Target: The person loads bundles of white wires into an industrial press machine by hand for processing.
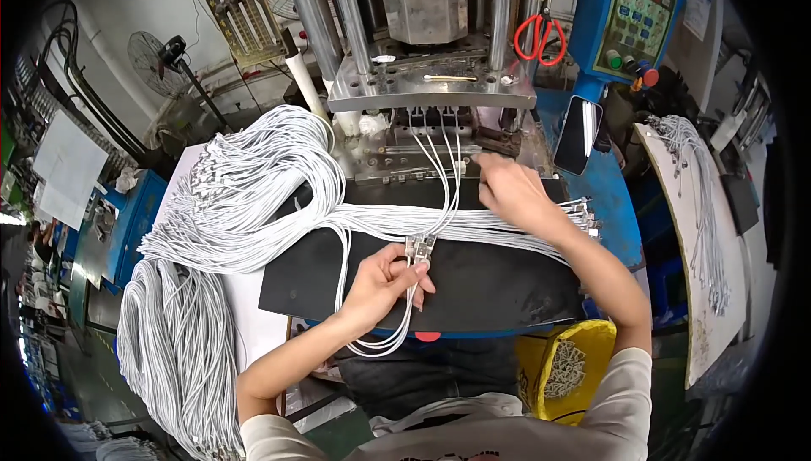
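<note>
My left hand (pixel 384 286) is closed around a few white cables just below their metal-ended connectors (pixel 420 247), over a black mat (pixel 498 279). The cable tails loop down beneath that hand. My right hand (pixel 514 195) reaches to the front of the press's metal mould (pixel 414 161), its fingers bent together at the mould's right side. Whatever lies between those fingertips is hidden. Several white cables run from connectors under the upper press plate (pixel 431 93) down toward my left hand. A long bundle of white cables (pixel 380 218) lies across the mat, passing under my right forearm.
Thick coils of white cable (pixel 253 165) lie at left, and another bundle (pixel 182 351) hangs off the edge. Red-handled scissors (pixel 541 38) hang by the press column. A phone (pixel 579 134), blue control box (pixel 629 21) and yellow bag (pixel 566 368) of small pieces are at right.
</note>
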The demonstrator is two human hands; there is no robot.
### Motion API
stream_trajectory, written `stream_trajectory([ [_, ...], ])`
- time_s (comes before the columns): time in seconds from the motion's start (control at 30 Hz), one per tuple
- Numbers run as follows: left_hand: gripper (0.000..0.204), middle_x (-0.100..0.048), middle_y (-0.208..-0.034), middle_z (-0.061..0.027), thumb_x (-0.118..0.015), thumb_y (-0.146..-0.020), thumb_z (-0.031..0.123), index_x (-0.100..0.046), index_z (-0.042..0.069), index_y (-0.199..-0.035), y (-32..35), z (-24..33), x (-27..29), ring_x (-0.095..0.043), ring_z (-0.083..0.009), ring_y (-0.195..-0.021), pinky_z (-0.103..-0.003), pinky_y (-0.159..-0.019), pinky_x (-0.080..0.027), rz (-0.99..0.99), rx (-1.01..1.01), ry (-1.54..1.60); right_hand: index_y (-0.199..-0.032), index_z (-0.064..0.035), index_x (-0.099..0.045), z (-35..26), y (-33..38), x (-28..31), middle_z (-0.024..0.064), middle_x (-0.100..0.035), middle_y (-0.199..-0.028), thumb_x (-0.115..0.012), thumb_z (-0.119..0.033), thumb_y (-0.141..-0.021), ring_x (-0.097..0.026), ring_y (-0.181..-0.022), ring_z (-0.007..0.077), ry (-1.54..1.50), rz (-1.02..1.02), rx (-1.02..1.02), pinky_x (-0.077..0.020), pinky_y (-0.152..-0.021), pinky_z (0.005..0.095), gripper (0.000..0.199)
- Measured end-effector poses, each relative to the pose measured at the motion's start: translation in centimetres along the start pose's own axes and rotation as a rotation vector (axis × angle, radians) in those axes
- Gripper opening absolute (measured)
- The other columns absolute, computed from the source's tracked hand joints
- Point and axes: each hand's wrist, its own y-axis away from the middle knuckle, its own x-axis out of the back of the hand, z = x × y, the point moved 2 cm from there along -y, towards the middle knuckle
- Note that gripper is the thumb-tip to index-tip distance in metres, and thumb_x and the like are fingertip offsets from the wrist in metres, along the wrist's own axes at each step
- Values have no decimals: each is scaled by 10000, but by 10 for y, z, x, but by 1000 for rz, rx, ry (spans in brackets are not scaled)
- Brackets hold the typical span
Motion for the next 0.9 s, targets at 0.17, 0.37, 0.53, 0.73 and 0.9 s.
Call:
stream_trajectory([
  [0.17,189,-696,-860,-74,-682,-1021,157,-655,-11,-1105,-4,1,2,-681,-139,-751,-303,-679,-587,139,-47,98,-1167,2,-573,20,-35,-40,219,-599,-1107,-681,-73,-863,-659,-1006,413,86,70,32,-537,-828,512,331],
  [0.37,166,-711,-905,-73,-712,-996,115,-656,-5,-1095,-1,-1,13,-678,-141,-746,-298,-687,-576,202,-13,155,-1020,15,-544,0,22,-18,186,-644,-963,-771,-142,-806,-650,-814,406,372,217,318,-528,-729,481,349],
  [0.53,158,-715,-898,-64,-751,-965,109,-684,-7,-1049,-2,-3,13,-690,-139,-738,-287,-673,-581,154,-10,123,-1031,30,-577,-1,58,21,145,-695,-872,-748,-116,-863,-699,-748,297,-121,-323,-200,-553,-670,388,281],
  [0.73,139,-740,-905,-79,-780,-929,62,-708,-21,-1015,-2,-1,7,-712,-138,-720,-277,-662,-587,156,-16,76,-1125,28,-589,-41,57,0,88,-690,-823,-680,-268,-1018,-723,-749,137,-1270,-262,-402,-538,-527,292,327],
  [0.9,158,-751,-916,-91,-785,-917,39,-708,-28,-1038,-1,-2,7,-719,-141,-721,-276,-667,-589,132,-27,33,-1058,43,-620,-49,23,-32,87,-671,-776,-594,-298,-1074,-690,-596,141,-1143,-392,-242,-514,-443,268,342],
])
